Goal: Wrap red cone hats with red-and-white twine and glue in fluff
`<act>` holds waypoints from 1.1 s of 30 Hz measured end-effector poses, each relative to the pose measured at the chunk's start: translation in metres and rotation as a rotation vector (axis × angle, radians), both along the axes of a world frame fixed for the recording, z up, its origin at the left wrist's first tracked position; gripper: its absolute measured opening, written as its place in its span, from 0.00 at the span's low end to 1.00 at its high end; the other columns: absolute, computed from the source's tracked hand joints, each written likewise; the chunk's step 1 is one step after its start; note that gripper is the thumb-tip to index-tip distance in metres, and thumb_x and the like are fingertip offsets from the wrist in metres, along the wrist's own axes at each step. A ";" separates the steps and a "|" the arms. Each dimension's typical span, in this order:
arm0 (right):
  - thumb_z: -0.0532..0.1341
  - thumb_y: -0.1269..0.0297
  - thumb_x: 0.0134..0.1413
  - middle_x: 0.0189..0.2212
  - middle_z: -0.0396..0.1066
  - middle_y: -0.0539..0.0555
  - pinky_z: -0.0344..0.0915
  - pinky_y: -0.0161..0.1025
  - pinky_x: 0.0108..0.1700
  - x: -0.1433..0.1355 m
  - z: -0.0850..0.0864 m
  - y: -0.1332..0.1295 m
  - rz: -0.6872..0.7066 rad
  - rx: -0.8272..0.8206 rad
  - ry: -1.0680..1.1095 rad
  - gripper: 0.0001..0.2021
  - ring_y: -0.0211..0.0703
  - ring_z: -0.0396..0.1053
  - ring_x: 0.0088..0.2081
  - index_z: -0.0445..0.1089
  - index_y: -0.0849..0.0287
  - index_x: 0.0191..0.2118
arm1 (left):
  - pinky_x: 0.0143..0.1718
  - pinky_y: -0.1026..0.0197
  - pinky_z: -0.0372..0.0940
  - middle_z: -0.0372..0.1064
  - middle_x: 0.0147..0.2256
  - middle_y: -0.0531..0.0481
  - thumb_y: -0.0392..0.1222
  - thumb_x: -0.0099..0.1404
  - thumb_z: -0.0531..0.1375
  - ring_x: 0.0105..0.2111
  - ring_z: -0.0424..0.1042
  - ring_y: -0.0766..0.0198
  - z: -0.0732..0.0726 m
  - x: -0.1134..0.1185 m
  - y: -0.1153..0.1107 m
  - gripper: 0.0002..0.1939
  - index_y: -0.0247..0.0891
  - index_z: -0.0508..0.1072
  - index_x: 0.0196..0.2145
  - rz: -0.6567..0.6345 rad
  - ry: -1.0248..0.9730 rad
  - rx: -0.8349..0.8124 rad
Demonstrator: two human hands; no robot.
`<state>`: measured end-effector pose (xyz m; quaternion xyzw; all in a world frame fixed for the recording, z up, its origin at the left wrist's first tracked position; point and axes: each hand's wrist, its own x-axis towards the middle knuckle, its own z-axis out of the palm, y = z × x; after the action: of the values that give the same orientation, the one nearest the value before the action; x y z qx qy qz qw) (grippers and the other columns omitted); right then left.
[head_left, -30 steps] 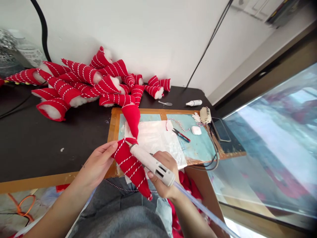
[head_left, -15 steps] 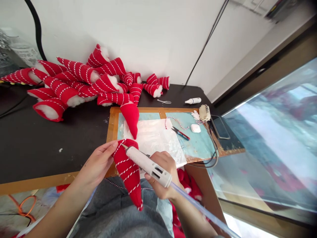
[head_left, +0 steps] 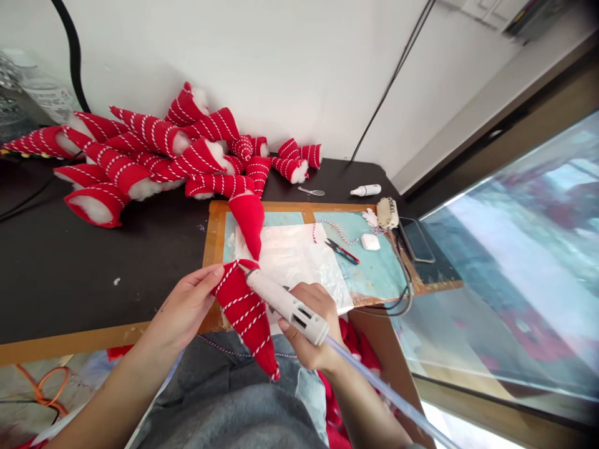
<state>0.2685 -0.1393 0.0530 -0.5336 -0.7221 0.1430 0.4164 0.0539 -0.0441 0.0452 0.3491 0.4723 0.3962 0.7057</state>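
My left hand (head_left: 191,305) pinches the wide upper end of a red felt cone (head_left: 243,315), whose tip points down toward my lap. Red-and-white twisted cord winds around this cone in slanting bands. In my right hand (head_left: 313,321) is a white hot glue gun (head_left: 285,305), a long clear glue stick trailing from its back end. The nozzle rests at or just over the cone's upper edge, beside the cord; contact is hard to tell. A plain red cone (head_left: 248,218) without cord lies just beyond, at the mat's edge.
Stuffed red cones (head_left: 154,156) with cord are heaped at the back left. Thread snips (head_left: 342,251), a white case (head_left: 370,242), a white plastic sheet (head_left: 290,262), a small white bottle (head_left: 365,190) and a phone (head_left: 416,240) lie to the right. A cardboard box (head_left: 388,355) holds red pieces below.
The glue gun's nozzle has moved a little right along the cone's upper edge. The cone's tip has swung slightly right and up, while my left hand keeps its pinch.
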 end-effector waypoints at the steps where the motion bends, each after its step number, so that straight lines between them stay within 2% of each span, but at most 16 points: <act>1: 0.56 0.50 0.68 0.25 0.70 0.51 0.54 0.45 0.34 0.000 0.000 0.000 0.000 0.002 0.000 0.16 0.45 0.66 0.27 0.65 0.53 0.31 | 0.38 0.57 0.77 0.84 0.34 0.47 0.58 0.48 0.81 0.38 0.82 0.51 0.000 0.000 0.000 0.21 0.43 0.85 0.33 -0.002 0.005 0.001; 6: 0.58 0.53 0.66 0.26 0.70 0.51 0.54 0.45 0.34 -0.002 0.002 -0.001 0.055 0.012 -0.023 0.14 0.44 0.66 0.27 0.65 0.54 0.31 | 0.38 0.61 0.76 0.84 0.31 0.49 0.55 0.46 0.82 0.37 0.81 0.55 -0.003 -0.001 0.000 0.22 0.43 0.86 0.36 0.023 -0.039 -0.038; 11: 0.56 0.53 0.66 0.26 0.69 0.51 0.54 0.44 0.34 0.000 0.001 -0.001 0.010 0.016 -0.041 0.13 0.44 0.67 0.28 0.66 0.55 0.32 | 0.37 0.62 0.76 0.84 0.32 0.48 0.59 0.40 0.83 0.38 0.82 0.54 -0.001 -0.001 0.000 0.27 0.41 0.87 0.34 0.041 -0.054 -0.037; 16: 0.57 0.54 0.66 0.25 0.69 0.49 0.53 0.43 0.34 -0.002 0.001 -0.001 0.033 0.038 -0.035 0.13 0.43 0.66 0.27 0.65 0.54 0.32 | 0.36 0.62 0.76 0.85 0.32 0.47 0.58 0.40 0.83 0.35 0.81 0.55 0.000 0.000 0.000 0.27 0.41 0.88 0.35 0.047 -0.049 -0.038; 20: 0.57 0.55 0.65 0.25 0.69 0.50 0.52 0.43 0.34 -0.002 0.001 -0.001 -0.012 0.026 -0.044 0.12 0.43 0.66 0.27 0.65 0.55 0.31 | 0.36 0.64 0.76 0.84 0.31 0.47 0.59 0.39 0.83 0.33 0.80 0.57 -0.001 0.000 0.001 0.27 0.41 0.88 0.33 0.054 -0.049 -0.033; 27: 0.58 0.56 0.65 0.26 0.71 0.50 0.54 0.44 0.34 -0.004 -0.002 0.001 0.027 0.083 -0.046 0.11 0.43 0.67 0.27 0.66 0.55 0.32 | 0.36 0.61 0.77 0.85 0.32 0.47 0.56 0.41 0.83 0.38 0.83 0.51 -0.004 -0.001 0.001 0.24 0.41 0.88 0.33 0.068 -0.032 -0.033; 33: 0.58 0.56 0.64 0.27 0.72 0.50 0.54 0.44 0.35 -0.002 -0.004 0.000 0.022 0.063 -0.062 0.11 0.44 0.68 0.28 0.66 0.55 0.33 | 0.35 0.64 0.76 0.84 0.32 0.46 0.56 0.39 0.84 0.36 0.82 0.54 -0.002 0.000 0.001 0.27 0.39 0.88 0.34 0.059 -0.065 -0.084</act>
<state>0.2664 -0.1389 0.0488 -0.5165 -0.7446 0.1079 0.4088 0.0537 -0.0433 0.0435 0.2921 0.4753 0.4077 0.7228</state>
